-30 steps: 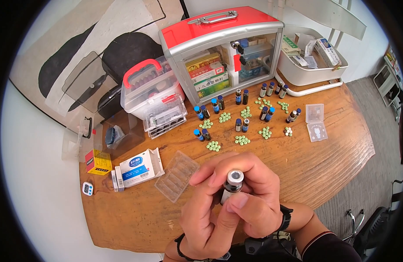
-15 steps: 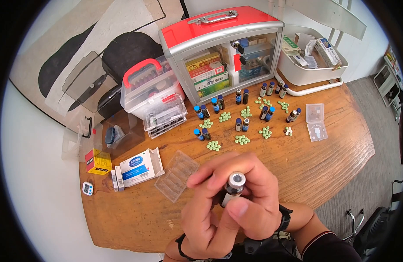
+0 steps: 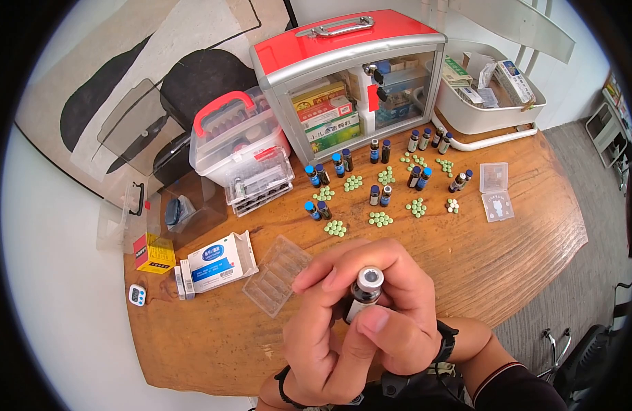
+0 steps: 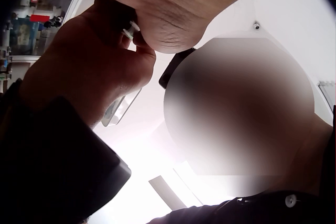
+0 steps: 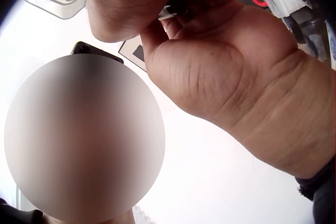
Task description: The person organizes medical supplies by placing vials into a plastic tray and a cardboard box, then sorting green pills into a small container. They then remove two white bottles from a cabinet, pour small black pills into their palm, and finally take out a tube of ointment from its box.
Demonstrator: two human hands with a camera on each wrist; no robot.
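Note:
In the head view, both hands come together above the near part of the table around a small dark glass vial (image 3: 366,290) with a silver cap and a pale label. Its cap faces up toward the head camera, and the lower end is hidden among the fingers. My right hand (image 3: 408,298) grips it, the thumb lying across the label and the fingers curled behind. From the other side my left hand (image 3: 314,346) cups the vial, its fingers overlapping the right fingertips. The left wrist view shows a small bright piece of the vial (image 4: 130,29) between the hands.
Beyond the hands stand several capped vials (image 3: 375,195) among piles of green tablets (image 3: 380,219). A clear plastic tray (image 3: 278,274) lies left of the hands, beside a white medicine box (image 3: 223,262). A red-topped medicine cabinet (image 3: 350,89) stands behind; an open clear case (image 3: 495,192) lies right.
The vial's cap has dipped slightly toward me and risen back, with the right thumb shifting a little on the label. Both hands otherwise stay in place, and the table things have not moved.

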